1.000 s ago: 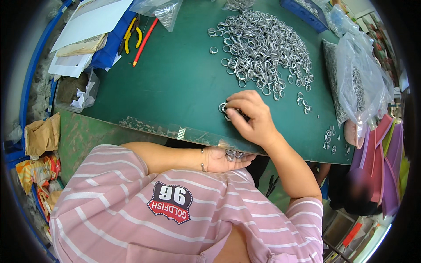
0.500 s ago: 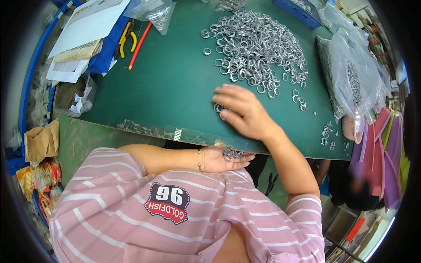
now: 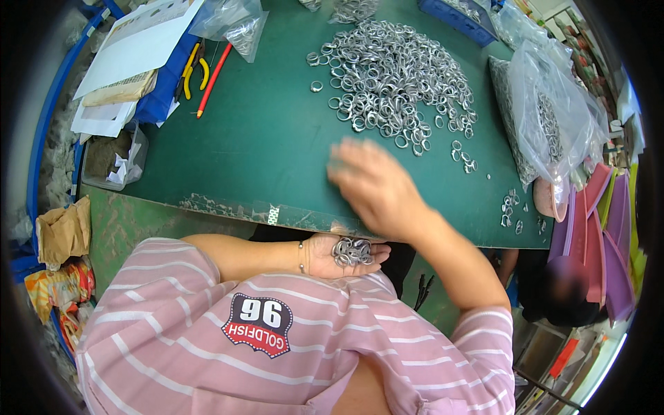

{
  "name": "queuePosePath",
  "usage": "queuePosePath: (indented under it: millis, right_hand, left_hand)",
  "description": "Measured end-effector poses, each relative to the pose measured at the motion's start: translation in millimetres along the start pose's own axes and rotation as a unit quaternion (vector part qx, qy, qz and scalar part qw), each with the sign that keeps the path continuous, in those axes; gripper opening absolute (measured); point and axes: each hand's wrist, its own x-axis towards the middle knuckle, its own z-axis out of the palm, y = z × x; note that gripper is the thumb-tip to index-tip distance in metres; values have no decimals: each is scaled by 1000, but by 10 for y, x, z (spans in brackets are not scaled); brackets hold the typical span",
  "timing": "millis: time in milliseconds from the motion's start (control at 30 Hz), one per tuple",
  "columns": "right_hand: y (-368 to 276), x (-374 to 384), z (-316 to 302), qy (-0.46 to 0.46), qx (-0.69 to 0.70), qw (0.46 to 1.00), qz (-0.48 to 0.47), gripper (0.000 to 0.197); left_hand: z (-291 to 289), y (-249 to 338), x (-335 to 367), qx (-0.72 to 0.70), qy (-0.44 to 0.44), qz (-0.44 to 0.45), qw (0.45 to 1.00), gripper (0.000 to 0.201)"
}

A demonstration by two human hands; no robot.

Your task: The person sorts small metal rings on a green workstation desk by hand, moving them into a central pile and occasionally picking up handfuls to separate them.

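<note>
more rings [image 3: 352, 252] now in left hand [image 3: 323, 257], palm up, open; right hand [image 3: 377, 188] blurred by table's [image 3: 242, 149] near edge, i can't tell its grip. handful gathered, pile [image 3: 394, 76] left toward far edge.

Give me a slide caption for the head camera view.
Left hand palm-up with silvery rings, right hand blurred over a green table, a large ring pile beyond.

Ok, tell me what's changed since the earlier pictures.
More rings now show in the left hand, palm up. The few that showed at the right hand are no longer visible there; that hand is blurred, and their transfer to the palm isn't shown. The pile and pliers lie as before; the view shifted slightly.
</note>
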Motion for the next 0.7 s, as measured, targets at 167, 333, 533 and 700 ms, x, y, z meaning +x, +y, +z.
queuePosePath:
  millis: [167, 333, 533, 700]
  right_hand:
    - [530, 341, 91, 14, -133, 989, 60, 35]
    - [237, -208, -96, -23, -55, 992, 109, 37]
    - [-8, -791, -373, 112, 79, 961, 240, 31]
    - [60, -1157, -449, 232, 90, 903, 352, 24]
  left_hand:
    - [-5, 39, 30, 38, 21, 15, 999, 40]
    - [63, 21, 69, 75, 42, 15, 996, 37]
    - [10, 27, 178, 46, 15, -15, 999, 44]
    - [8, 30, 215, 47, 32, -6, 998, 44]
